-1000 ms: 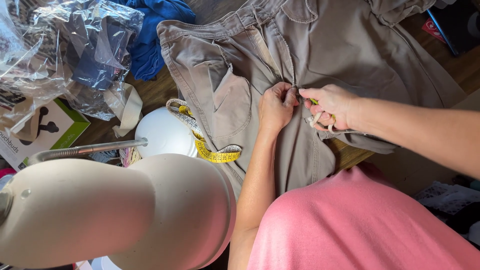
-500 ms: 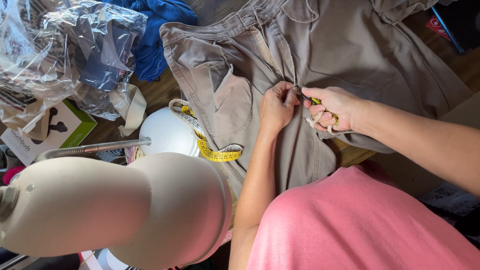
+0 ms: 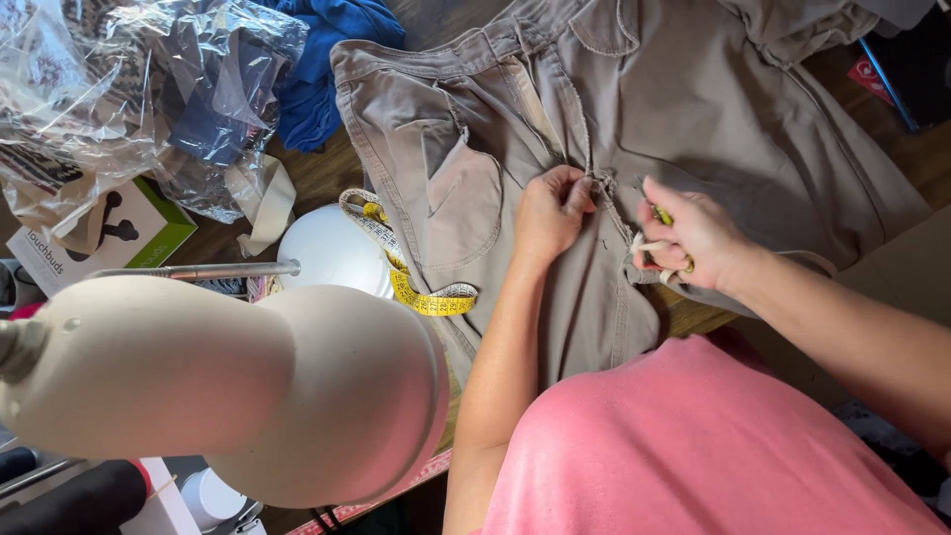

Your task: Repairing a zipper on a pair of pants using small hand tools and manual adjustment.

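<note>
A pair of tan trousers [image 3: 693,109] lies spread on the wooden table. My left hand [image 3: 550,213] pinches the cloth at the centre seam below the fly. To its right, my right hand [image 3: 693,233] grips a small yellow-handled tool [image 3: 662,215] whose tip points at the same seam; the tool is mostly hidden by my fingers. The two hands are a short gap apart.
A cream dressmaker's bust [image 3: 228,381] fills the lower left. A yellow tape measure [image 3: 411,287] lies over a white dome-shaped object [image 3: 332,253]. Clear plastic bags [image 3: 129,89], blue cloth [image 3: 327,59] and a green-and-white box [image 3: 109,233] sit at the left.
My right hand has drawn a little to the right, away from the seam and my left hand. The left hand stays pinched on the cloth.
</note>
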